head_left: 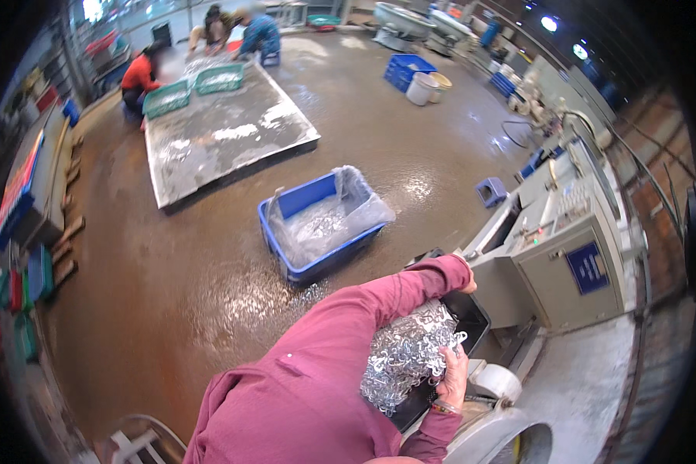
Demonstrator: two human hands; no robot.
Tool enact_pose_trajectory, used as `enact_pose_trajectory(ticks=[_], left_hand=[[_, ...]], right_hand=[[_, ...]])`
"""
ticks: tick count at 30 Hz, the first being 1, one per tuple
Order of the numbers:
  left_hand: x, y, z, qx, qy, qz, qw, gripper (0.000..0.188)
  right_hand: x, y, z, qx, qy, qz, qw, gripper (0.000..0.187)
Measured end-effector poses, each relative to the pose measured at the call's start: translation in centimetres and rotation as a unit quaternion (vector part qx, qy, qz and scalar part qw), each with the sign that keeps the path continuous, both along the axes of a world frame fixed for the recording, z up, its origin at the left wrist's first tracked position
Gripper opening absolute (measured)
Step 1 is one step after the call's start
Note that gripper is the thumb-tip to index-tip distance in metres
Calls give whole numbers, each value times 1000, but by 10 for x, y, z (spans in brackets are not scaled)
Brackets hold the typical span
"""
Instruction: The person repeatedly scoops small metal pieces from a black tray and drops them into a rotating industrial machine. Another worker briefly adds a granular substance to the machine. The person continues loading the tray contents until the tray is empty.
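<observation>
A black plastic crate (pixel 472 319) stands at the lower right, heaped with small shiny metal pieces (pixel 410 352) that look like hooks or clips. My left arm, in a maroon sleeve, stretches over the heap. My left hand (pixel 469 280) is at the crate's far rim, its fingers mostly hidden. Against the near right side of the heap, my right hand (pixel 454 377) has bent fingers closed on some of the pieces. A bracelet circles that wrist. My sleeve and body cover the crate's left side.
Beside the crate stands a grey machine with a control box (pixel 572 259). A blue bin (pixel 286 267), lined with clear plastic, sits on the wet floor. Farther off, several people crouch around a low table (pixel 232 155) with green baskets (pixel 166 99). A small blue stool (pixel 490 192) stands near the machine.
</observation>
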State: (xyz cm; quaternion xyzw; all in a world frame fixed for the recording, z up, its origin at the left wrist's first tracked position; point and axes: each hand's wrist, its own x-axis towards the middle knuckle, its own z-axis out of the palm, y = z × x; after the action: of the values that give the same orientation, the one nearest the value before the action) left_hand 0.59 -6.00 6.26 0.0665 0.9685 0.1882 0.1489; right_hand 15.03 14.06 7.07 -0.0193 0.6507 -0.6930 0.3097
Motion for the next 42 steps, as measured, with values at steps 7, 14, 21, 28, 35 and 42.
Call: enact_pose_trajectory(ticks=[7, 14, 21, 28, 35, 42], left_hand=[[-4, -5, -6, 19, -4, -5, 1000, 49], [-3, -5, -2, 41, -8, 4, 999, 51], [5, 1, -9, 48, 16, 53, 997, 53], [-28, 12, -64, -142, 81, -196, 967, 30], [-44, 17, -78, -229, 55, -194, 952, 33], [-61, 30, -86, -231, 48, -212, 948, 30]], right_hand=[[-4, 9, 17, -91, 40, -58, 993, 33], [4, 5, 42, -69, 36, -103, 992, 34], [7, 31, 94, -93, 54, -93, 990, 42], [39, 129, 132, 142, 564, 20, 813, 77], [89, 207, 187, -25, 169, -454, 874, 18], [99, 297, 165, 11, 135, -458, 879, 16]])
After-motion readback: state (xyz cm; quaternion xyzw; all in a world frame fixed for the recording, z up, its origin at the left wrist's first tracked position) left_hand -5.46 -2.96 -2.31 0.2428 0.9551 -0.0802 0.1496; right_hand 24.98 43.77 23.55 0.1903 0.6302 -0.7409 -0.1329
